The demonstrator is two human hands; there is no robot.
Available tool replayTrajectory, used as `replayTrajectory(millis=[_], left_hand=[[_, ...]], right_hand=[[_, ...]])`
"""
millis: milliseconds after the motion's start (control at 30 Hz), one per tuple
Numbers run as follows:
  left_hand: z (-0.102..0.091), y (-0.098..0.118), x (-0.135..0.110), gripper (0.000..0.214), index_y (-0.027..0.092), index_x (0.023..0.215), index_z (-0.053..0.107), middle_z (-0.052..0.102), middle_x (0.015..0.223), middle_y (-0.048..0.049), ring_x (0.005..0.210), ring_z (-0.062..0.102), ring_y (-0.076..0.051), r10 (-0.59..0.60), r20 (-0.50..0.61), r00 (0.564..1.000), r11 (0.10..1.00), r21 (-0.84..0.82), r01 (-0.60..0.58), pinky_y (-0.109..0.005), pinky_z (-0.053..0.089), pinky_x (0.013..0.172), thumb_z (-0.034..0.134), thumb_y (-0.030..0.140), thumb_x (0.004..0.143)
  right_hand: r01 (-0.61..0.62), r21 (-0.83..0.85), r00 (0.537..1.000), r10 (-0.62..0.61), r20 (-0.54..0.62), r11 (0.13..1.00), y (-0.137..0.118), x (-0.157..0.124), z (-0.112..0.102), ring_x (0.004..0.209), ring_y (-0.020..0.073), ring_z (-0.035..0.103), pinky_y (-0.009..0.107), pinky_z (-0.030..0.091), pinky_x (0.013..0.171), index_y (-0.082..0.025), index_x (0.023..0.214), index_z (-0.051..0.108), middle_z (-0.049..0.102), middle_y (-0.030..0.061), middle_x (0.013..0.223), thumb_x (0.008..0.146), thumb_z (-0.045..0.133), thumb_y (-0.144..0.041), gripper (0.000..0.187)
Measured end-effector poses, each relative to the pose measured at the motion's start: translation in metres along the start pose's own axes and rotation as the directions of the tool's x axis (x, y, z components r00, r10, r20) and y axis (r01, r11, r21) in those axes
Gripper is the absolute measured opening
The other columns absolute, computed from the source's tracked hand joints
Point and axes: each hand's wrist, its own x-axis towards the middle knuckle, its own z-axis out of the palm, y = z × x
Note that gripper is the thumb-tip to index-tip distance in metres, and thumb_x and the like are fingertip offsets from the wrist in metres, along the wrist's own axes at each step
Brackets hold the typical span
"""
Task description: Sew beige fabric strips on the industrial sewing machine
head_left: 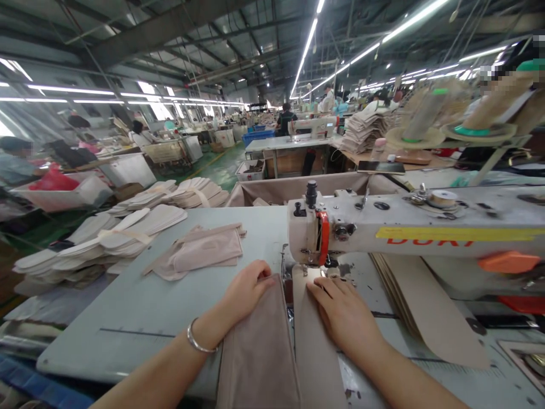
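Observation:
My left hand (247, 288), with a silver bangle at the wrist, is closed on the upper edge of a taupe fabric piece (258, 352) that hangs toward me over the table's front. Flat on a stiff beige panel (317, 352) lies my right hand (343, 304), its fingers outstretched near the needle area. The top end of that panel sits at the presser foot of a white sewing machine (313, 233). A narrow gap separates the fabric from the panel. The machine head partly hides the needle.
Folded taupe fabric (204, 250) lies on the pale table (162, 312). Bundled beige panels (123, 233) are heaped at the left. More stacked panels (430, 312) rest under the machine arm. Thread cones (430, 116) stand at the right. Behind the table is a fabric-lined bin (272, 190).

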Motion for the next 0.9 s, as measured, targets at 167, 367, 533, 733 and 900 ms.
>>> replayTrajectory(millis=[167,367,533,733,900], left_hand=[[0.015,0.022,0.017,0.015,0.021,0.092,0.073,0.068,0.094,-0.0043,0.09,0.062,-0.02,0.126,0.081,0.989,0.976,-0.188,-0.109,-0.03,0.047,0.084,0.059,0.021,0.087],[0.041,0.032,0.04,0.008,0.018,0.074,0.068,0.068,0.074,-0.0013,0.071,0.061,-0.018,0.042,0.1,0.994,0.99,-0.139,-0.028,-0.026,0.044,0.064,0.061,0.021,0.079],[0.042,0.031,0.047,0.012,0.017,0.07,0.066,0.067,0.068,-0.0018,0.066,0.06,-0.018,0.03,0.141,0.99,0.99,-0.138,-0.011,-0.024,0.041,0.059,0.057,0.021,0.077],[0.041,0.037,0.048,0.012,0.017,0.076,0.067,0.068,0.073,-0.0028,0.069,0.061,-0.018,0.026,0.106,0.994,0.994,-0.105,-0.015,-0.024,0.041,0.06,0.055,0.018,0.077],[0.039,0.043,0.049,0.013,0.016,0.078,0.069,0.069,0.074,-0.0044,0.069,0.062,-0.018,0.006,0.094,0.996,0.997,-0.074,0.0,-0.024,0.041,0.06,0.056,0.019,0.079]], right_hand=[[-0.008,0.023,1.0,0.008,-0.009,1.0,0.0,0.002,-0.001,0.105,0.0274,0.049,0.043,0.04,0.091,-0.015,0.128,0.055,0.057,0.0098,0.121,0.092,0.053,-0.009,0.036],[-0.032,0.004,0.999,0.032,0.02,0.999,0.0,0.003,0.0,0.103,0.0277,0.049,0.043,0.042,0.086,-0.021,0.137,0.05,0.056,0.0088,0.123,0.092,0.055,-0.014,0.046],[-0.049,0.016,0.999,0.049,0.011,0.999,0.0,0.003,0.002,0.107,0.0288,0.048,0.044,0.041,0.09,-0.019,0.14,0.047,0.052,0.0096,0.131,0.089,0.055,-0.011,0.052],[-0.037,0.035,0.999,0.037,-0.01,0.999,-0.001,0.002,0.0,0.105,0.0288,0.048,0.045,0.04,0.09,-0.017,0.136,0.05,0.054,0.0103,0.129,0.091,0.05,-0.012,0.045],[-0.036,0.034,0.999,0.037,-0.019,0.999,-0.001,0.003,-0.003,0.104,0.0283,0.048,0.044,0.041,0.089,-0.015,0.134,0.051,0.053,0.0092,0.13,0.089,0.052,-0.01,0.045]])
